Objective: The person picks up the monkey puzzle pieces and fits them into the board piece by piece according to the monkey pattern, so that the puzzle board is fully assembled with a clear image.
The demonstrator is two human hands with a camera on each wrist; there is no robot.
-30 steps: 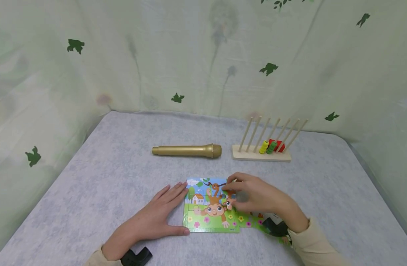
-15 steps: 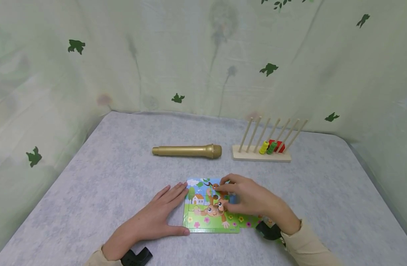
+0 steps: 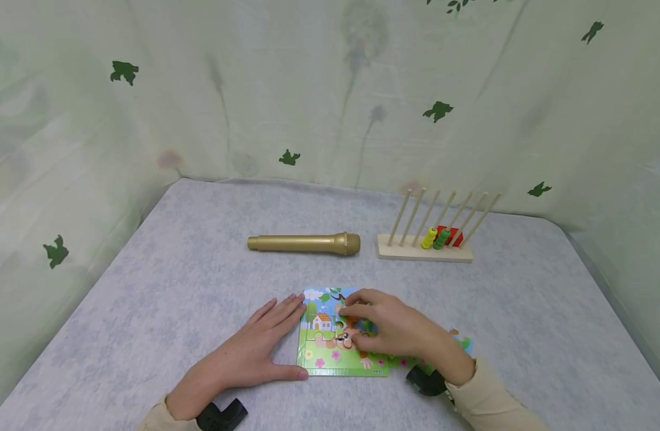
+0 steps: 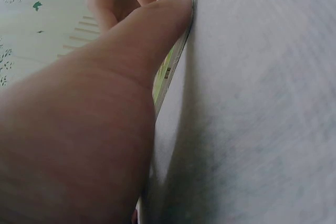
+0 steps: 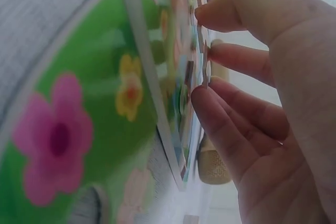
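Observation:
A jigsaw puzzle (image 3: 320, 353) with a cartoon monkey, a house and flowers lies flat at the table's near middle. My left hand (image 3: 246, 353) rests at its left side, fingers straight, fingertips and thumb touching the edge. In the left wrist view its thumb (image 4: 163, 17) lies along the board's rim. Over the puzzle's right half, my right hand (image 3: 394, 323) pinches a thin puzzle piece (image 5: 205, 64) between thumb and fingers, just above the other pieces. The right hand covers much of the picture's right side.
A second green flowered puzzle part (image 5: 100, 129) lies right of the board, partly under the right forearm. Behind stand a gold microphone (image 3: 303, 244) and a wooden peg rack (image 3: 423, 254) with yellow and green beads. A red block (image 3: 455, 236) sits by the rack.
My right hand has moved left and slightly nearer across the puzzle with the puzzle piece pinched. More of the second puzzle part shows behind the forearm. The left hand stays put.

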